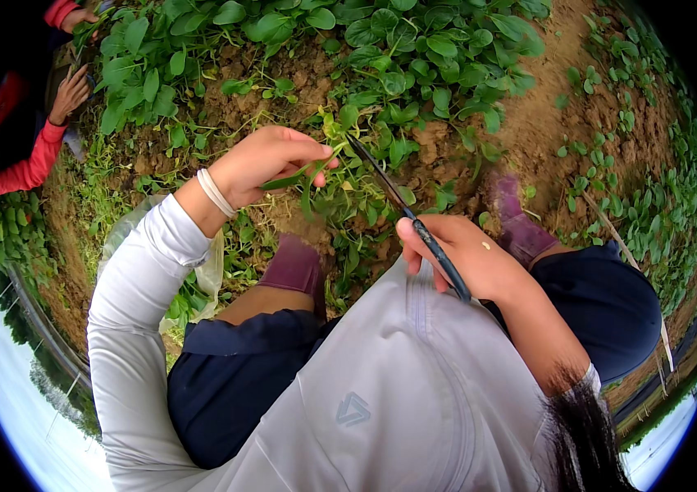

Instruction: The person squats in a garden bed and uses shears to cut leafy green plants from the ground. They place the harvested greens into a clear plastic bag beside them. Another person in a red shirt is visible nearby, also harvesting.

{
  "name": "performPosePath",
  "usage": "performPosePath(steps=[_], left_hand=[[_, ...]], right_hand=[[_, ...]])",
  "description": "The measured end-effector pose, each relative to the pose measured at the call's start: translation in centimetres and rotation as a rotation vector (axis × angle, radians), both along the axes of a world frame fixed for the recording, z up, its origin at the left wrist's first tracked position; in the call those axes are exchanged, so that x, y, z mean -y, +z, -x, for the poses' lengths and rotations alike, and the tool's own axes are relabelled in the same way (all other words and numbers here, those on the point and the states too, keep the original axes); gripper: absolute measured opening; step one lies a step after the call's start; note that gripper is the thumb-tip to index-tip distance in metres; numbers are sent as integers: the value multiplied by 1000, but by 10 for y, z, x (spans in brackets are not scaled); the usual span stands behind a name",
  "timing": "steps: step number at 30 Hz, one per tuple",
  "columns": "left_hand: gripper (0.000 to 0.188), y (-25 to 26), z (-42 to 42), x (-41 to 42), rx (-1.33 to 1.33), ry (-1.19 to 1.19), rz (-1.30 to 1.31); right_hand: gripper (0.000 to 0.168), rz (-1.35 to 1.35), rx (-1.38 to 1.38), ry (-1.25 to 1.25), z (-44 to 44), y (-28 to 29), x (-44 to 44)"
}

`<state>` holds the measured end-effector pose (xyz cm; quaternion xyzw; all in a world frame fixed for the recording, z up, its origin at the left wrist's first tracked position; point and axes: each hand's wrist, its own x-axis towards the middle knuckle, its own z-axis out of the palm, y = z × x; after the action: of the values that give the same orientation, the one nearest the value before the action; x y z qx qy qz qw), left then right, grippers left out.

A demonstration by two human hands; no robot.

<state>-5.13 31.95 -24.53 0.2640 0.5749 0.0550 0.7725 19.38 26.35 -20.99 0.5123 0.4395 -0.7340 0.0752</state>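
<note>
My left hand [271,161] pinches a small leafy green plant [290,180] between thumb and fingers, its leaves hanging below the palm. A white band [215,193] circles that wrist. In my right hand [468,253] is a long, narrow cutting tool [380,173] with a dark blade and a worn black handle. Whether it is a knife or closed shears, I cannot tell. Its tip points up and left, just right of my left fingertips, near yellowish-green leaves [331,126]. Both hands are above the soil between my knees.
Broad-leaved green plants [394,46] grow thickly ahead. A clear plastic bag [210,277] lies beside my maroon left boot [292,264]; the other boot [517,224] stands right. At far left, a co-worker's hand [70,92] reaches among plants. A thin stick [613,230] lies right.
</note>
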Motion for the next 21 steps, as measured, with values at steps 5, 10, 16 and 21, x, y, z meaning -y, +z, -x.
performPosePath(steps=[5,10,16,21], left_hand=[[22,-1,8,3,10,71,31],[22,-5,10,8,12,41,83],[26,-5,12,7,116,-136,119],[30,-8,3,8,89,-121,142]], right_hand=[[58,7,139,174,1,-8,0],[68,-38,111,178,7,-14,2],[68,124,54,93,11,-14,-1],[65,209,15,33,9,-14,1]])
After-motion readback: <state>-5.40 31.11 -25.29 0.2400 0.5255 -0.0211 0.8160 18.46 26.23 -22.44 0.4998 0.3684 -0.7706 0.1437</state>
